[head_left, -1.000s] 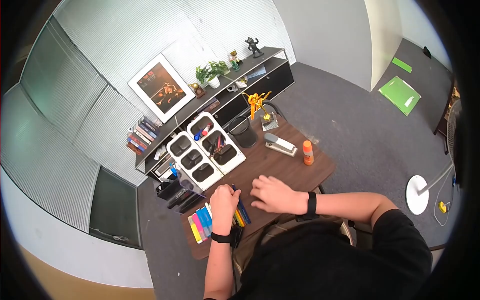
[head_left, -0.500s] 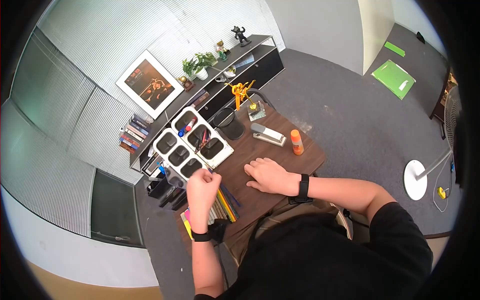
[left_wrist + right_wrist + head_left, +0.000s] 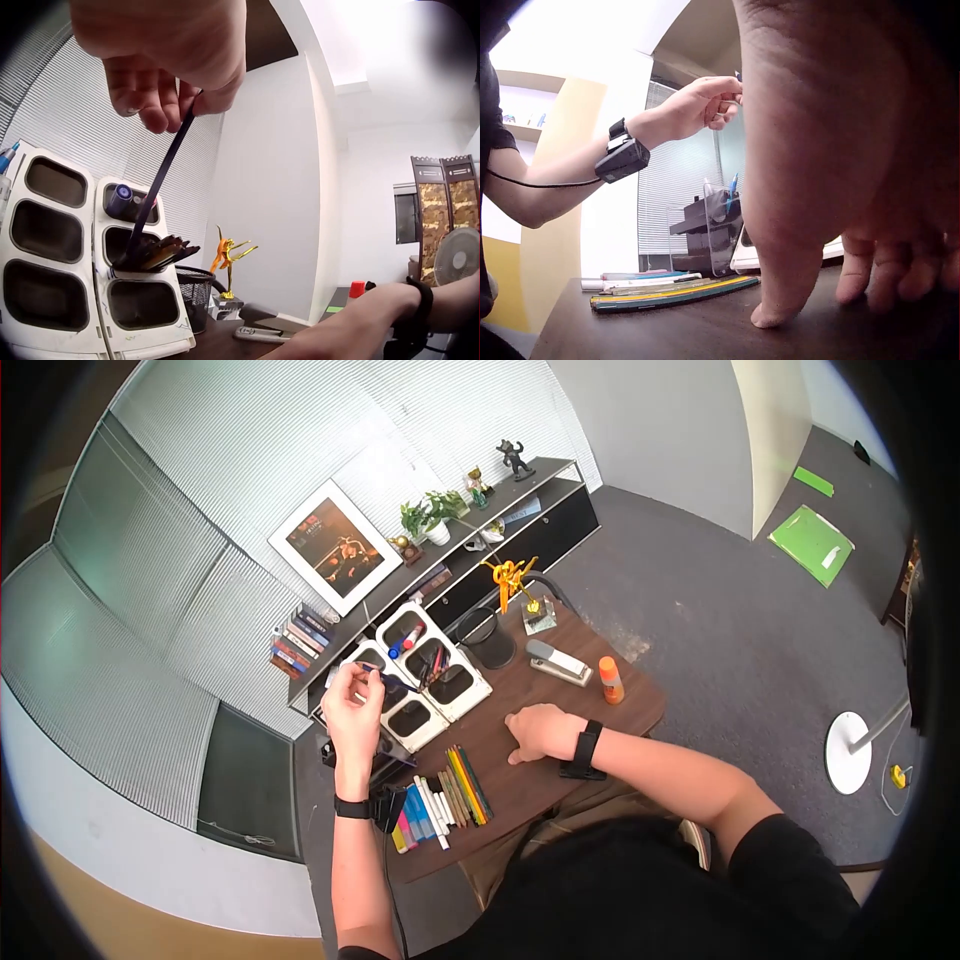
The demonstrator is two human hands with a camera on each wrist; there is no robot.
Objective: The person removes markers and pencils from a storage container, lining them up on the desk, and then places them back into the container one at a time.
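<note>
Raised over the white organizer (image 3: 466,705), my left hand (image 3: 352,710) pinches a dark blue pencil (image 3: 161,176) between thumb and fingers. In the left wrist view the pencil slants down from the left hand (image 3: 169,56), its lower end at the middle compartment of the right-hand column, beside several dark pencils (image 3: 166,253). My right hand (image 3: 543,732) rests on the table with nothing in it; the right wrist view shows the right hand (image 3: 825,150) with its fingertips down on the wood. Pencils (image 3: 467,785) and markers (image 3: 418,815) lie in a row near the left forearm.
Behind the table stands a shelf with a plant (image 3: 432,520) and books. On the table (image 3: 500,710) are a black mesh cup (image 3: 488,643), a golden figurine (image 3: 512,582), a stapler (image 3: 558,662) and an orange glue stick (image 3: 611,681). A clear pen holder (image 3: 721,232) stands beside the organizer.
My left hand has moved away from the row of pencils, up and left to the organizer, with the dark blue pencil now showing in its fingers. The right hand stays on the table.
</note>
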